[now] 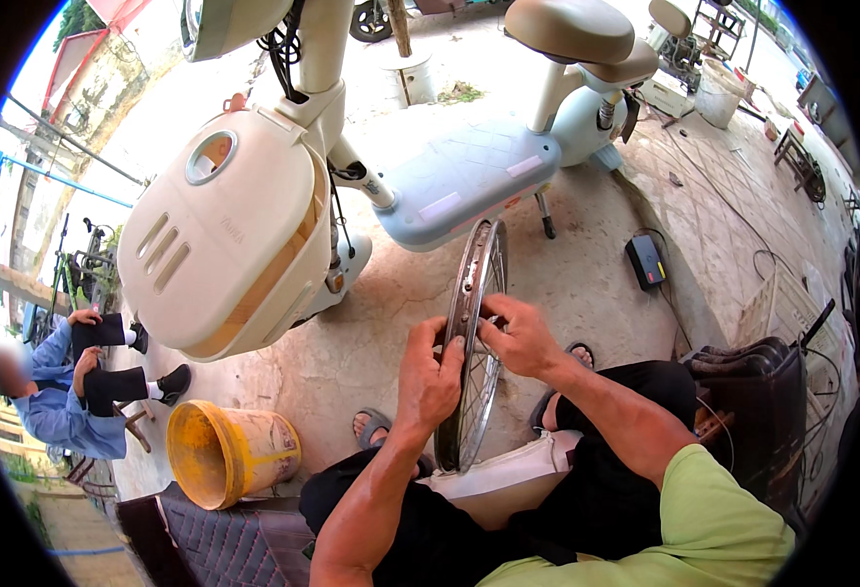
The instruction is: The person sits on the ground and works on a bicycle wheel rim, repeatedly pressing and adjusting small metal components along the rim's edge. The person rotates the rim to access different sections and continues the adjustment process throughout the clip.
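A bare spoked wheel (468,276) without a tyre stands upright between my knees, seen nearly edge-on. My left hand (432,380) is closed round the near-left side of its metal rim, thumb on the outer face. My right hand (521,338) is at the other side of the wheel, its thumb and fingers pinched together close to the rim and spokes. What lies between those right fingertips is too small to make out. Below, the wheel's lower edge meets a pale cream box-like piece (508,479) between my legs.
A cream electric scooter (229,230) with a blue-grey footboard (469,176) stands ahead. At left are a yellow bucket (239,455) and a seated person (68,391). A black charger-like box (645,262) lies right on the concrete, near a dark padded seat (753,391) and a plastic crate (787,308).
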A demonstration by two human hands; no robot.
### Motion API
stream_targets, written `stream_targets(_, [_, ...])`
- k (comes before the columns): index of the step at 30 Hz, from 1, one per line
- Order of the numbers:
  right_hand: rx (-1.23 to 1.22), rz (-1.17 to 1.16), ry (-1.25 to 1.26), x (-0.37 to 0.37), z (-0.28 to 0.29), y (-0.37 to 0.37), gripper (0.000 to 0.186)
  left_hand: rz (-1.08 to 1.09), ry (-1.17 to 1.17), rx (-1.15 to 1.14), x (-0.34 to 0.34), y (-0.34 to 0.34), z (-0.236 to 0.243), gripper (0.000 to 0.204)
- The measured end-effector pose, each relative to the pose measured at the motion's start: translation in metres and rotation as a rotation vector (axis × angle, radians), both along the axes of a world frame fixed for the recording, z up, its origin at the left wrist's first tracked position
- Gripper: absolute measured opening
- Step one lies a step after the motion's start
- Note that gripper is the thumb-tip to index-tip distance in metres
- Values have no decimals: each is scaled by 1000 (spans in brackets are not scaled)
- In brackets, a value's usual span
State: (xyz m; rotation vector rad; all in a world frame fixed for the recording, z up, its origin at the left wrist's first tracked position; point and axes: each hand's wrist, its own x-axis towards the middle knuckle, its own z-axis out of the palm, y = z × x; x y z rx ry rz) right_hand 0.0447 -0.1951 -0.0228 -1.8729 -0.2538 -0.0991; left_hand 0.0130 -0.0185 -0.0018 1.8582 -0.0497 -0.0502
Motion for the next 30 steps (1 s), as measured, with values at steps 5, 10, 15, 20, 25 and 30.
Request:
stream_targets(5, [32, 125, 92, 2, -17, 2, 15, -9, -16, 46, 0, 2, -1, 28])
stream_targets(10, [35, 137, 112, 3, -17, 3, 15, 0, -21, 24, 0, 4, -4, 27])
stream_targets(15, [-55, 102, 28, 2, -17, 5, 16, 3, 1, 53, 0, 4, -2, 28])
stream_targets(20, [-47, 153, -23, -2, -14, 5, 14, 13, 5, 55, 1, 3, 0, 30])
stream_targets(25, [-11, 221, -48, -5, -4, 10, 16, 28, 18, 73, 7, 6, 2, 31])
stream_targets(30, [-34, 198, -16, -4, -7, 8, 15, 29, 12, 41, 9, 2, -1, 30])
